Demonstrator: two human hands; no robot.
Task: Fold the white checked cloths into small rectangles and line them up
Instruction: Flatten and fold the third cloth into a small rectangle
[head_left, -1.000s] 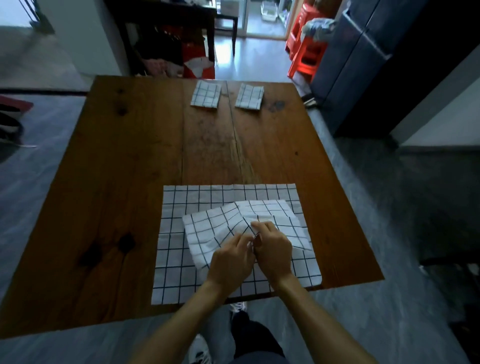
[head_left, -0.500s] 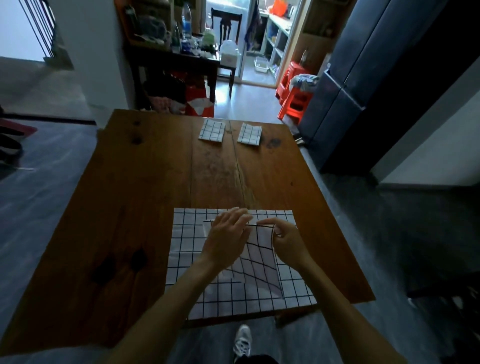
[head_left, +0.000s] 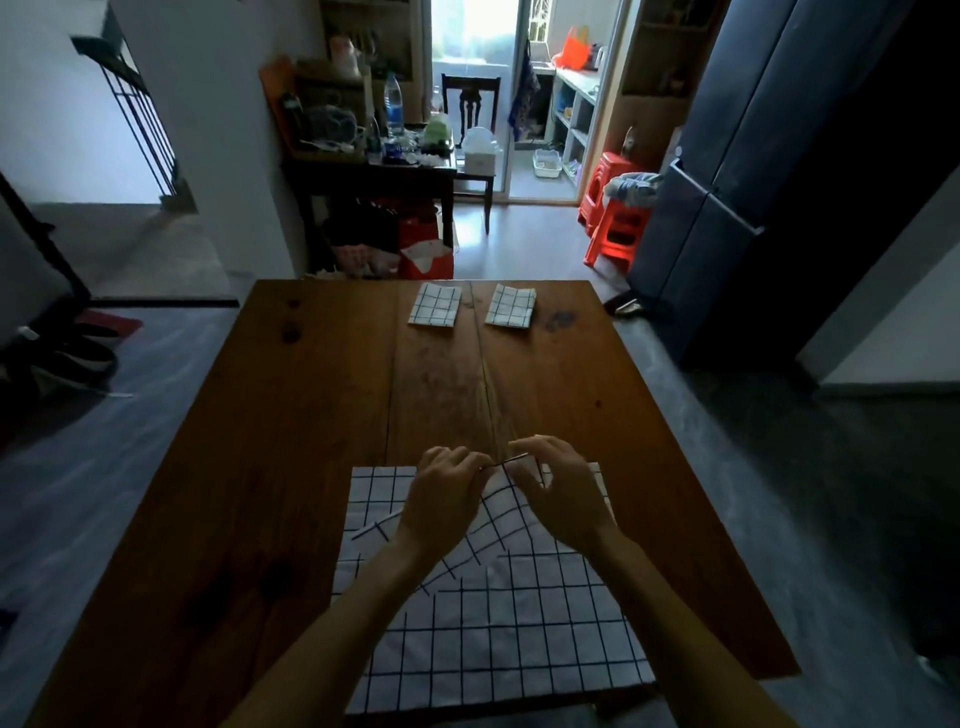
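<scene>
A large white checked cloth (head_left: 493, 623) lies spread at the near edge of the wooden table (head_left: 291, 467). My left hand (head_left: 441, 493) and my right hand (head_left: 561, 493) both pinch a lifted edge of it, held close together over the cloth's far edge. The raised part slopes down from my fingers toward me. Two small folded checked cloths, one at the left (head_left: 435, 304) and one at the right (head_left: 511, 306), lie side by side at the table's far edge.
Beyond the table stand a dark cluttered side table (head_left: 374, 171), a chair (head_left: 470, 104) and red plastic stools (head_left: 615, 228). A dark tall cabinet (head_left: 727, 171) is at the right. Grey floor surrounds the table.
My hands carried the pinched cloth edge away from me, from the cloth's middle to above its far edge, and came closer together. The camera tilted up, showing more of the room.
</scene>
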